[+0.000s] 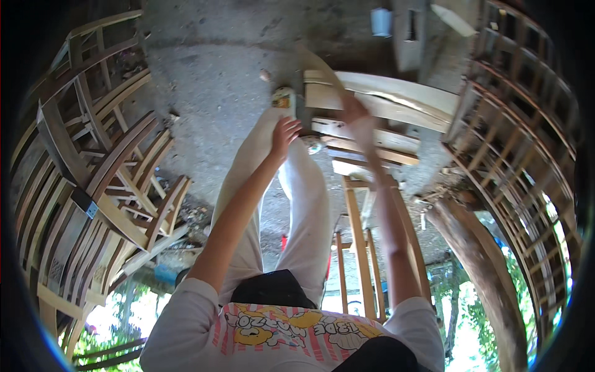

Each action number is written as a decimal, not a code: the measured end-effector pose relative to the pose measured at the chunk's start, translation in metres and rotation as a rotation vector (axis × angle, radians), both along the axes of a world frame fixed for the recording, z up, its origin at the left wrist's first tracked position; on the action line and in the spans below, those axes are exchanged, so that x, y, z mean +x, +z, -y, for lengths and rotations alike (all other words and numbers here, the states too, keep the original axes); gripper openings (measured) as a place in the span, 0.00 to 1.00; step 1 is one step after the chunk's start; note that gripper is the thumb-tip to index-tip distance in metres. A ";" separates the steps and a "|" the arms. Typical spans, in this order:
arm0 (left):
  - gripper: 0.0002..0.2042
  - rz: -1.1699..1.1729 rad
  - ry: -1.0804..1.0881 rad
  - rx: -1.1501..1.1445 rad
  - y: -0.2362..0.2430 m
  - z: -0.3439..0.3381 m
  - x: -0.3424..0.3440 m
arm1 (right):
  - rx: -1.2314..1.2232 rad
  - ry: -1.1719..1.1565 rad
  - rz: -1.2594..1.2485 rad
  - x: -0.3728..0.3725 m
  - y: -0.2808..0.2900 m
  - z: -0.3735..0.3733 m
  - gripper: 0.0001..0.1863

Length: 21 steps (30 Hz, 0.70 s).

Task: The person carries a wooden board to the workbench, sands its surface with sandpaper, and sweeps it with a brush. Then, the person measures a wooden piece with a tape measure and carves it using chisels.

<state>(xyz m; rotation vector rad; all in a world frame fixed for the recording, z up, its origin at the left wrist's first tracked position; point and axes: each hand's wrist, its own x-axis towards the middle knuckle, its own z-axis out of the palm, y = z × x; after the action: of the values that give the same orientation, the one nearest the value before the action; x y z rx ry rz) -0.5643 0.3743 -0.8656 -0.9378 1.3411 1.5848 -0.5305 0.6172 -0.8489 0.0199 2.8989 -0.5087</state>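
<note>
Above the knees, right hand (358,118) grips a blurred slat (317,65); left hand (285,133) open.

A small rounded container with a yellow, green and white label (284,99) lies on the concrete floor (217,80), just beyond the knee and close to the pale wooden boards; a pale blue cylindrical can (381,22) stands farther off near the top edge; a small blue-and-white tag (91,209) hangs on a dark chair frame at the left.
</note>
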 end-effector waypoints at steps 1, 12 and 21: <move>0.28 0.149 0.190 0.003 0.020 0.041 0.003 | -0.188 -0.076 -0.056 -0.006 0.079 0.089 0.13; 0.62 0.310 0.668 0.291 0.247 0.250 -0.001 | -1.054 -0.632 -0.379 0.068 0.591 0.135 0.14; 0.34 0.026 -0.430 1.184 0.500 0.054 -0.144 | -0.990 -1.588 -1.216 0.257 0.713 0.229 0.13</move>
<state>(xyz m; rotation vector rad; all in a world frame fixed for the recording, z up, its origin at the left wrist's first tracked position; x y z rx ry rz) -0.7081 0.3203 -0.3652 0.0658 0.3422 1.6126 -0.2738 0.3886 -0.1362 2.5857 2.0768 -2.7220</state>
